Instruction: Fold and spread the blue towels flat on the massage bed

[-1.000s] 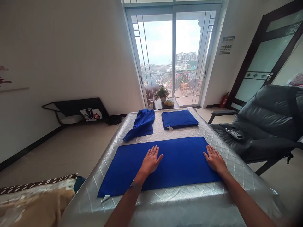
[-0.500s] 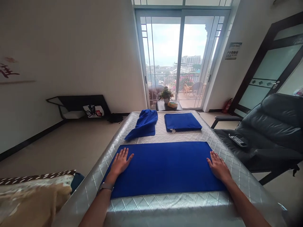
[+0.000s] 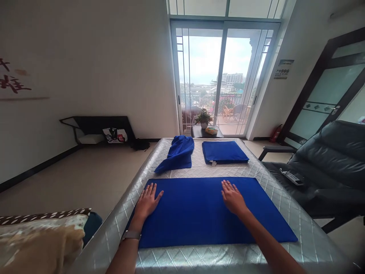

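A blue cloth (image 3: 194, 213), folded into a long flat rectangle, lies across the near part of a silver quilted mattress (image 3: 182, 258). My left hand (image 3: 147, 201) rests flat on its left end, fingers stretched out. On the right half of the cloth is my right hand (image 3: 232, 198), palm down, fingers straight, holding nothing. Beyond them a crumpled blue cloth (image 3: 179, 152) lies at the left, and a neatly folded blue cloth (image 3: 225, 151) with a white tag lies at the right.
A dark recliner (image 3: 327, 160) with a white remote-like device (image 3: 292, 176) stands to the right. Bedding (image 3: 45, 243) lies at the lower left. Past the mattress, a chair holds a potted plant (image 3: 203, 117) before a sliding glass door (image 3: 225, 76).
My right hand has moved left from the cloth's right edge toward its middle. My left hand stays at the left end. The view has shifted slightly.
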{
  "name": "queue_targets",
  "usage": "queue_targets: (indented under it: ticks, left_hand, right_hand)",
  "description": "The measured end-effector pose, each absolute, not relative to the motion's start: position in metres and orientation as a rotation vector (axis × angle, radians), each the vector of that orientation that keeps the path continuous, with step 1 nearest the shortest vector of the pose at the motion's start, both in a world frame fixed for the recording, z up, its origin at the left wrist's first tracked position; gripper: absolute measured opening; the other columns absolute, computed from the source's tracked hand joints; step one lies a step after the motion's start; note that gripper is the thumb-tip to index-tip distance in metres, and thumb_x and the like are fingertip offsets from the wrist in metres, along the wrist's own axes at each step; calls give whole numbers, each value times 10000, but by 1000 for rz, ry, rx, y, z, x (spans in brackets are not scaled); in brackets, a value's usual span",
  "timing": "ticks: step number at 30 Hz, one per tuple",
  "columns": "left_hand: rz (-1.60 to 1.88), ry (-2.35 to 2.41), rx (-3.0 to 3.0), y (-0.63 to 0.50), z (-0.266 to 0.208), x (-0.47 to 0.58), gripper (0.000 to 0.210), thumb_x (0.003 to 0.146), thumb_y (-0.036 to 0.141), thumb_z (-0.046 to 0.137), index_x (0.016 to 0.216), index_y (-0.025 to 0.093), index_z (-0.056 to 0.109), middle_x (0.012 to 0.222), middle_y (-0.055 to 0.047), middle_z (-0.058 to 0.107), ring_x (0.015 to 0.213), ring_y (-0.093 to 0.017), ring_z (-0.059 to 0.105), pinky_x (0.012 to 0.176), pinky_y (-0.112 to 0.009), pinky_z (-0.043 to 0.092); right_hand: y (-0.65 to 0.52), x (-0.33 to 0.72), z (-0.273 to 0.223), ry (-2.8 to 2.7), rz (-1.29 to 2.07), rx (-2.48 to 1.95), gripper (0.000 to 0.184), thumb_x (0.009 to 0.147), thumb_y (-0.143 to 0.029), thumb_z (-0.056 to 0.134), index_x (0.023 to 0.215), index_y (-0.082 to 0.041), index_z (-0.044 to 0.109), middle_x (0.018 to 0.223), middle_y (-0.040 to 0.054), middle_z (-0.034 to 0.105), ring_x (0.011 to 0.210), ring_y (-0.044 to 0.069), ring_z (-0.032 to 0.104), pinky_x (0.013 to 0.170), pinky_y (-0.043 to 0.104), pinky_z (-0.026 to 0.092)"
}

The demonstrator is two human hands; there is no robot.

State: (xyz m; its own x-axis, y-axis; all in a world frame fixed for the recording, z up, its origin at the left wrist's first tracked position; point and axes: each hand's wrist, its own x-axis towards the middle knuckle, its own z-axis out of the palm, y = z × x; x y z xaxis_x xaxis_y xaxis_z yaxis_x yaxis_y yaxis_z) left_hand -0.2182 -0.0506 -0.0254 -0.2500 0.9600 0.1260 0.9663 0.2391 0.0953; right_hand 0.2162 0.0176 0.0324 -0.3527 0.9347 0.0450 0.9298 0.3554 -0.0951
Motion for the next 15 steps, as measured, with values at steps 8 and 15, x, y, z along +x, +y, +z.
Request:
queue_targets:
  ticks: [8, 15]
  left_hand:
    - [-219, -2450, -1907, -51, -25, -219, 844, 978, 664, 147, 1573, 82, 288, 1641, -151, 278, 1524, -294, 243, 1228, -494, 222]
    - [-190, -2466, -1907, -48, -31, -226, 858, 967, 689, 135, 1580, 106, 277, 1648, -134, 267, 1525, -303, 237, 1222, -512, 231]
  right_hand:
    - [40, 132, 22, -2543, 406, -1569, 679, 1033, -497, 167, 1603, -135, 236, 1665, 77, 191, 1543, 201, 112, 1249, 417, 73]
    - [69, 257, 5, -2435, 204, -1879, 662, 1029, -488, 179, 1604, -165, 241, 1668, 49, 209, 1539, 183, 140, 1250, 402, 91]
